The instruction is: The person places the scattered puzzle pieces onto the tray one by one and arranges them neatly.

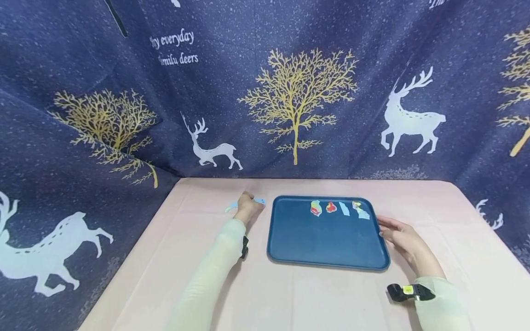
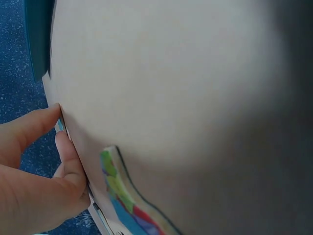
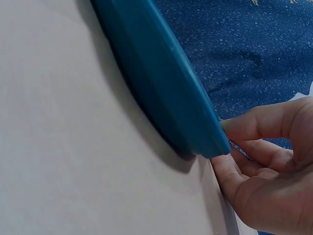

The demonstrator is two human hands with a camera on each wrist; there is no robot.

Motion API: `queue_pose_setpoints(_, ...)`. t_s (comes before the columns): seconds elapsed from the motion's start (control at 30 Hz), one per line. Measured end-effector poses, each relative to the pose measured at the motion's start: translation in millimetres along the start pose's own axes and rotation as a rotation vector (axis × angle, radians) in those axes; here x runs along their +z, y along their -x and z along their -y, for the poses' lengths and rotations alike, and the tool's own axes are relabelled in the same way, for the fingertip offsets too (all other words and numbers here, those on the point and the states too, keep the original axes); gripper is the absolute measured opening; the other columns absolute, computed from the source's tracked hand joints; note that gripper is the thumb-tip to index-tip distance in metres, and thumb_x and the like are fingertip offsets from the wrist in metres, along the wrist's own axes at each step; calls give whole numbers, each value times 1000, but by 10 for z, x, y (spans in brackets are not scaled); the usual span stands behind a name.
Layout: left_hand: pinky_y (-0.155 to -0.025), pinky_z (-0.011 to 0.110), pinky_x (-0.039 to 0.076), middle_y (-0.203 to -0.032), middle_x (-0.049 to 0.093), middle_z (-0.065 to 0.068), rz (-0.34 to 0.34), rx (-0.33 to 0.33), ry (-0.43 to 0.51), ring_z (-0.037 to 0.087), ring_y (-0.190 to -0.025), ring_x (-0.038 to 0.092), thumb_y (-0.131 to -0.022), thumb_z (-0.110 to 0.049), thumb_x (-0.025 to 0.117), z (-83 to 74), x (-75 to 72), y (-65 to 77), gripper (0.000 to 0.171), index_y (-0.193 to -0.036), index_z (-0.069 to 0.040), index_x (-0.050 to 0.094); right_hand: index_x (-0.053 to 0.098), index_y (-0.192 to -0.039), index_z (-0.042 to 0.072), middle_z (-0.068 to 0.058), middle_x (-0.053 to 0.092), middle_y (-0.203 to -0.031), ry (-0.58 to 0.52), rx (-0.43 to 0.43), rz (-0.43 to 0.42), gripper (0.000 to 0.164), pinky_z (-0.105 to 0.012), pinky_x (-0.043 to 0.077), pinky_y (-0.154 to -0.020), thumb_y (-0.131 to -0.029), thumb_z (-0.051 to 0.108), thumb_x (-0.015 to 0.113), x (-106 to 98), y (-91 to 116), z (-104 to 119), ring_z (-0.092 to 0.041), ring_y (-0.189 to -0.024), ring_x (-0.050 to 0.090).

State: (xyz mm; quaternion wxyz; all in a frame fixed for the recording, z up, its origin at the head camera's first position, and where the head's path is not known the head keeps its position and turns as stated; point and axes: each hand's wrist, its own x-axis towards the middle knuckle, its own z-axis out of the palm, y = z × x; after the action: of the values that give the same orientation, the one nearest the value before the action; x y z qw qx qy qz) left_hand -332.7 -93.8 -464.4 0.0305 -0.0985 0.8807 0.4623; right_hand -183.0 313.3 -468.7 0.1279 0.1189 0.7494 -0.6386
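Note:
A dark blue rectangular tray (image 1: 327,243) lies on the table, several small printed cut-out pieces (image 1: 316,208) in a row along its far side. My right hand (image 1: 407,241) grips the tray's right edge, thumb at the rim (image 3: 215,134). Left of the tray, my left hand (image 1: 247,209) pinches a light blue cut-out piece (image 1: 260,201) at the table surface; the fingers cover part of it. Another cut-out piece (image 1: 231,208) shows just left of that hand. Closer up, the left wrist view has a thick-edged multicoloured piece (image 2: 127,200) near the fingers.
Pale pink cloth covers the table (image 1: 331,294). Behind and beside it hangs a dark blue curtain (image 1: 256,92) with deer and trees printed on it. A black wrist camera (image 1: 407,292) is strapped to the right forearm.

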Motion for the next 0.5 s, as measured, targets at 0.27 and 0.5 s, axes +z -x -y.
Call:
queue_pose_setpoints(0.27,-90,40,54,-129,54,19,4,41,69,36,-112,55,-72,10,74,-2,20,-36,63,-129,-3,49,18,-151,-1,-28,18,-153,-6,-29,10,72,-71,8,-109,-87,-1,50,6,1,11,-46,-139,21)
queue_pose_setpoints(0.5,-85,36,55,-127,55,17,5,78,46,34,-112,55,-74,14,66,-16,6,0,58,-127,-4,49,17,-151,0,-27,17,-153,-3,-24,14,71,-73,5,-108,-88,-1,50,4,10,13,-46,-140,19)
